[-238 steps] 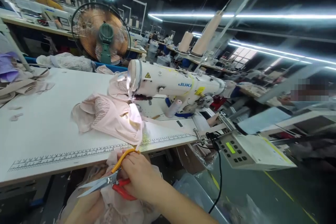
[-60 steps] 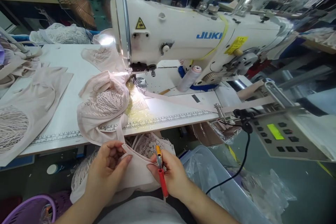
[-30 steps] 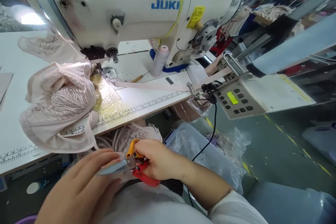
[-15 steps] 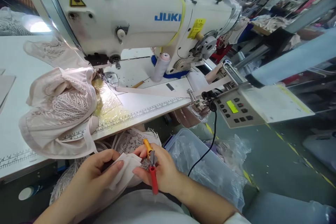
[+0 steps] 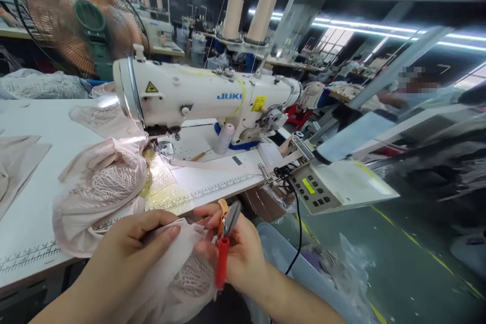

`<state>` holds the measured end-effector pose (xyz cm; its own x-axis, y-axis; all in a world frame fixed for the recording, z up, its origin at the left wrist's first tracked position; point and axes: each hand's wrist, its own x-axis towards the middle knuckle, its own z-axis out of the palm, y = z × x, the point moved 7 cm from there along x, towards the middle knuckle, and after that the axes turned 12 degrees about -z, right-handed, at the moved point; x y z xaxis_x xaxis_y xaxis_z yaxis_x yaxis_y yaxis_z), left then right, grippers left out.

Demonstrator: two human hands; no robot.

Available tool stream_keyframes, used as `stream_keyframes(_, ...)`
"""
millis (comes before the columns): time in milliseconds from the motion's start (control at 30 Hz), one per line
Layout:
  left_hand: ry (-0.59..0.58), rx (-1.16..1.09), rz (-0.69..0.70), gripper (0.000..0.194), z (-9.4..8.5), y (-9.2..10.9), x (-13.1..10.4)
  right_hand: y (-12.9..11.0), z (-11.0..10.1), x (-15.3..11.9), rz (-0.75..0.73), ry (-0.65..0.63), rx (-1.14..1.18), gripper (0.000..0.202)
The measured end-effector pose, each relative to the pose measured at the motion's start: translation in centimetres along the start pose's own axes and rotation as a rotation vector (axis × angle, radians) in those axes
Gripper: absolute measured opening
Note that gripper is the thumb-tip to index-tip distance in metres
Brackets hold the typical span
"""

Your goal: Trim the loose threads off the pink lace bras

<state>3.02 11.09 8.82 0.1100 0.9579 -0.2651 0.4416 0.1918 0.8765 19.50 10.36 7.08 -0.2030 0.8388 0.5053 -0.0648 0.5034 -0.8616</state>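
Observation:
My left hand pinches the edge of a pale pink garment between thumb and fingers. Lace mesh shows on the part that hangs down between my hands. Small scissors with a red and an orange handle lie across my right hand, blades pointing up. My right fingertips are at the garment's edge, partly hidden by the scissors. Beyond my hands, a second pink garment with lace lies on the white sewing table, its edge under the head of a white sewing machine.
A thread cone stands by the machine. Pink elastic tape runs across the table from a feeder with a control box. A black cable hangs above a plastic bin. A fan stands behind; a person is at right.
My view has tilted up, bringing the fan and ceiling lights into sight. Both hands still hold the garment, and its lace part now shows below them. The scissors' blades have turned upward.

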Motion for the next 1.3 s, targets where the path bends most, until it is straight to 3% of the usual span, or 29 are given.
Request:
stream_keyframes(133,-0.034,0.106,0.05,0.027,-0.1,2.5,0.5,-0.8,-0.1,0.8,-0.035,-0.006,-0.053,0.024)
stream_keyframes(267,-0.103,0.031,0.042,0.025,0.0,2.7,0.5,-1.7,0.2,1.5,-0.012,-0.056,-0.101,0.014)
stream_keyframes(367,-0.168,-0.182,-0.028,0.022,0.5,1.3,0.1,-2.8,0.4,1.8,-0.064,-0.122,-0.181,0.013)
stream_keyframes(467,-0.164,-0.446,-0.147,0.021,1.3,-0.8,-0.6,-2.4,0.5,1.3,-0.011,-0.16,-0.215,0.021)
stream_keyframes(567,-0.148,-0.689,-0.289,0.029,3.0,-3.0,-1.4,-1.1,0.6,-0.3,0.121,-0.186,-0.197,0.02)
stream_keyframes(667,-0.193,-0.843,-0.442,0.034,5.5,-5.3,-1.9,0.8,0.8,-2.8,0.314,-0.209,-0.145,0.016)
stream_keyframes(733,-0.268,-0.893,-0.518,0.033,7.3,-6.7,-2.1,2.2,0.8,-4.7,0.493,-0.231,-0.039,0.025)
stream_keyframes(800,-0.338,-0.903,-0.56,0.031,8.7,-7.8,-2.1,3.4,0.9,-6.3,0.652,-0.316,0.072,0.036)
stream_keyframes(867,-0.372,-0.865,-0.572,0.031,9.7,-8.6,-2.0,3.9,0.5,-6.8,0.684,-0.459,0.078,0.044)
stream_keyframes(1000,-0.322,-0.75,-0.543,0.029,9.9,-8.8,-1.9,3.6,-1.4,-5.8,0.454,-0.787,-0.119,0.047)
stream_keyframes(1100,-0.288,-0.682,-0.522,0.027,9.7,-8.4,-1.7,3.1,-2.3,-5.8,0.405,-0.996,-0.186,0.05)
stream_keyframes(1300,-0.264,-0.592,-0.524,0.026,9.6,-8.2,-1.3,2.5,-3.1,-5.9,0.457,-1.123,-0.445,0.055)
